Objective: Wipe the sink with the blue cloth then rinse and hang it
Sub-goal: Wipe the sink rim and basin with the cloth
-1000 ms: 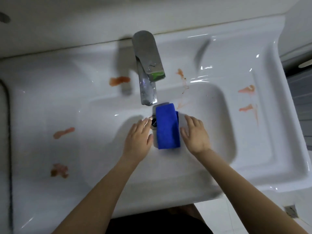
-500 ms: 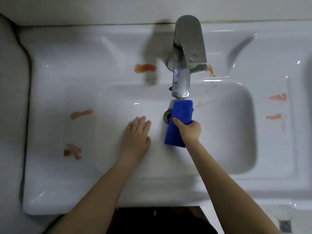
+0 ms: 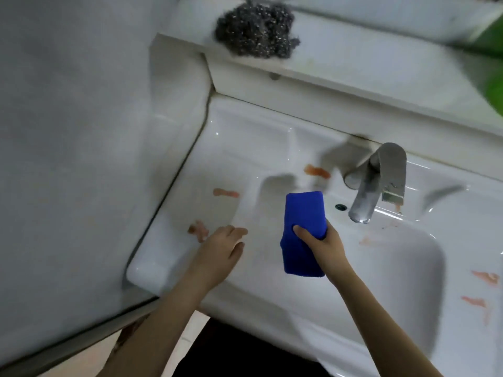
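A folded blue cloth (image 3: 302,227) is gripped by my right hand (image 3: 322,244), held above the left part of the white sink (image 3: 272,148), thumb pressed on its front face. My left hand (image 3: 221,248) hovers open, fingers spread, over the basin's left edge, close to a reddish stain (image 3: 198,230). Other reddish smears mark the sink: one on the left ledge (image 3: 225,192), one beside the tap (image 3: 317,171), and some on the right rim (image 3: 487,277). The metal tap (image 3: 377,186) stands right of the cloth; no water runs.
A steel wool scourer (image 3: 255,29) lies on the white ledge (image 3: 353,63) behind the sink. A grey-white wall panel (image 3: 81,159) borders the sink on the left. Something green (image 3: 492,36) shows at the top right corner.
My right hand has lifted the cloth off the drain and carried it leftward. The view has swung left and up, revealing the ledge and scourer. My left hand moved toward the left rim.
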A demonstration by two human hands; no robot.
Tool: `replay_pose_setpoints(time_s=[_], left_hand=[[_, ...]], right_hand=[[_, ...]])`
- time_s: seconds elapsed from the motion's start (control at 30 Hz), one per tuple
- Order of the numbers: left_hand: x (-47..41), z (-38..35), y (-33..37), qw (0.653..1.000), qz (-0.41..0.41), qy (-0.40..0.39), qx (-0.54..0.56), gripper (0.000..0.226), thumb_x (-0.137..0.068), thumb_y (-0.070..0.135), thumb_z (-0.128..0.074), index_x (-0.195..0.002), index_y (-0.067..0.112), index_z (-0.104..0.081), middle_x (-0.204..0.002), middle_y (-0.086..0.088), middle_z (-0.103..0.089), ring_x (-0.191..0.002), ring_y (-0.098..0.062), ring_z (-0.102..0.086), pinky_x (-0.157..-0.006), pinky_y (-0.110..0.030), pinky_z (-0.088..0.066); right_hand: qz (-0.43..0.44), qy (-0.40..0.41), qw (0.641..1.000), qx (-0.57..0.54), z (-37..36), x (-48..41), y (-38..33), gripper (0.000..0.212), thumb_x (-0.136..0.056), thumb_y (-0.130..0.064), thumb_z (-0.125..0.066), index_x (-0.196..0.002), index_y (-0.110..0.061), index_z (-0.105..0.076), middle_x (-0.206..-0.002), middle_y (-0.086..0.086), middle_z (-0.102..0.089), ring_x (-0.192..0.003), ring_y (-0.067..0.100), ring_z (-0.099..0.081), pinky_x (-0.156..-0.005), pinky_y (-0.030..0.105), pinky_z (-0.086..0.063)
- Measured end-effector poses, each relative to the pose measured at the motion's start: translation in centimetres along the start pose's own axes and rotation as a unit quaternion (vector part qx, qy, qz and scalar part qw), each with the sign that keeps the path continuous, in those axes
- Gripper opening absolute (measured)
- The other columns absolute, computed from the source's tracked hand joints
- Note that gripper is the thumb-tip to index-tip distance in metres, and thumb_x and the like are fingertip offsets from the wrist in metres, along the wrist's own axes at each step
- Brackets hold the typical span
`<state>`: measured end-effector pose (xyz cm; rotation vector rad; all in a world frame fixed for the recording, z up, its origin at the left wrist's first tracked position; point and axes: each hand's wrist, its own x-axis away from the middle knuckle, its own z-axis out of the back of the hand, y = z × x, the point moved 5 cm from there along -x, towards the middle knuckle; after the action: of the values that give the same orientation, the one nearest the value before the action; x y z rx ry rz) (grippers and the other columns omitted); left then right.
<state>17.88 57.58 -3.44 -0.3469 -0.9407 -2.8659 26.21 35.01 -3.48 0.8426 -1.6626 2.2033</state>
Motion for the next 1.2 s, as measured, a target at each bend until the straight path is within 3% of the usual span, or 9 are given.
replay_pose_setpoints(time_s=[0.1, 0.17, 0.27, 0.43, 0.6, 0.73, 0.87, 1.07, 1.2], left_hand=[[3.2, 2.7, -3.7, 0.997, 0.007, 0.059, -0.046, 0.034, -0.091, 0.027, -0.043, -0.112, 0.011, -0.064, -0.104, -0.009, -0.066, -0.097, -0.028, -0.059, -0.091, -0.042, -0.044], [5.4, 3.9, -6.0, 0.993, 0.022, 0.095, -0.066, 0.028, -0.088, 0.026, -0.050, -0.105, 0.012, -0.067, -0.101, -0.006, -0.067, -0.093, -0.026, -0.061, -0.083, -0.041, -0.048], [8.4, 4.9, -8.7, 0.982, 0.038, 0.161, -0.096, 0.021, -0.085, 0.032, -0.060, -0.092, 0.015, -0.070, -0.094, 0.000, -0.068, -0.090, -0.020, -0.060, -0.087, -0.039, -0.049], [11.6, 4.5, -11.6, 0.973, 0.005, 0.190, -0.134, 0.024, -0.088, 0.029, -0.057, -0.089, 0.010, -0.071, -0.092, -0.004, -0.068, -0.088, -0.021, -0.059, -0.105, -0.038, -0.041], [12.0, 3.1, -13.1, 0.957, -0.012, 0.250, -0.145, 0.040, -0.094, 0.031, -0.041, -0.085, 0.010, -0.073, -0.087, -0.005, -0.071, -0.084, -0.023, -0.058, -0.099, -0.036, -0.039], [11.8, 3.3, -13.1, 0.948, -0.031, 0.275, -0.155, 0.033, -0.089, 0.027, -0.045, -0.081, 0.011, -0.073, -0.080, -0.004, -0.070, -0.075, -0.024, -0.055, -0.085, -0.036, -0.043], [12.0, 3.5, -12.6, 0.943, -0.049, 0.298, -0.140, 0.032, -0.088, 0.026, -0.046, -0.080, 0.011, -0.073, -0.075, -0.004, -0.068, -0.073, -0.023, -0.051, -0.082, -0.035, -0.041], [11.8, 2.8, -13.3, 0.927, -0.058, 0.330, -0.167, 0.033, -0.087, 0.028, -0.043, -0.071, 0.014, -0.068, -0.067, -0.003, -0.060, -0.065, -0.024, -0.048, -0.072, -0.031, -0.035], [11.9, 2.8, -13.6, 0.930, -0.051, 0.327, -0.162, 0.034, -0.089, 0.030, -0.042, -0.069, 0.014, -0.065, -0.067, -0.004, -0.059, -0.065, -0.027, -0.050, -0.071, -0.034, -0.035]], right_hand=[[0.060, -0.051, 0.993, 0.083, -3.1, -1.5, -3.5, 0.032, -0.082, -0.030, -0.076, -0.108, -0.026, -0.056, -0.100, -0.004, -0.068, -0.091, 0.022, -0.065, -0.080, 0.040, -0.055], [0.100, -0.083, 0.985, 0.115, -5.3, -2.9, -5.8, 0.035, -0.083, -0.027, -0.076, -0.111, -0.022, -0.055, -0.100, -0.004, -0.067, -0.088, 0.019, -0.064, -0.072, 0.034, -0.054], [0.169, -0.098, 0.958, 0.209, -8.5, -6.2, -9.0, 0.040, -0.082, -0.028, -0.074, -0.115, -0.023, -0.051, -0.095, -0.011, -0.063, -0.082, 0.011, -0.062, -0.061, 0.023, -0.046], [0.267, -0.012, 0.875, 0.404, -13.8, -11.9, -12.0, 0.060, -0.088, -0.034, -0.063, -0.138, -0.016, -0.034, -0.107, 0.007, -0.064, -0.087, 0.030, -0.063, -0.071, 0.043, -0.056], [0.347, 0.068, 0.802, 0.482, -18.3, -13.9, -11.1, 0.058, -0.090, -0.060, -0.050, -0.133, -0.021, -0.044, -0.122, 0.006, -0.056, -0.104, 0.029, -0.055, -0.070, 0.035, -0.044], [0.361, 0.044, 0.810, 0.460, -19.7, -11.5, -9.4, 0.045, -0.090, -0.057, -0.054, -0.114, -0.019, -0.052, -0.090, -0.002, -0.051, -0.081, 0.022, -0.051, -0.060, 0.030, -0.037], [0.427, -0.051, 0.766, 0.478, -20.3, -6.6, -5.7, 0.044, -0.088, -0.055, -0.059, -0.113, -0.019, -0.056, -0.092, 0.001, -0.058, -0.079, 0.022, -0.055, -0.061, 0.034, -0.048], [0.358, 0.165, 0.794, 0.463, -17.6, -14.6, -11.4, 0.048, -0.090, -0.054, -0.053, -0.121, -0.017, -0.052, -0.103, 0.006, -0.059, -0.089, 0.030, -0.058, -0.066, 0.032, -0.039], [0.384, 0.077, 0.804, 0.447, -22.0, -7.5, -6.5, 0.047, -0.090, -0.054, -0.055, -0.119, -0.018, -0.054, -0.091, 0.001, -0.056, -0.078, 0.023, -0.053, -0.062, 0.032, -0.042]])
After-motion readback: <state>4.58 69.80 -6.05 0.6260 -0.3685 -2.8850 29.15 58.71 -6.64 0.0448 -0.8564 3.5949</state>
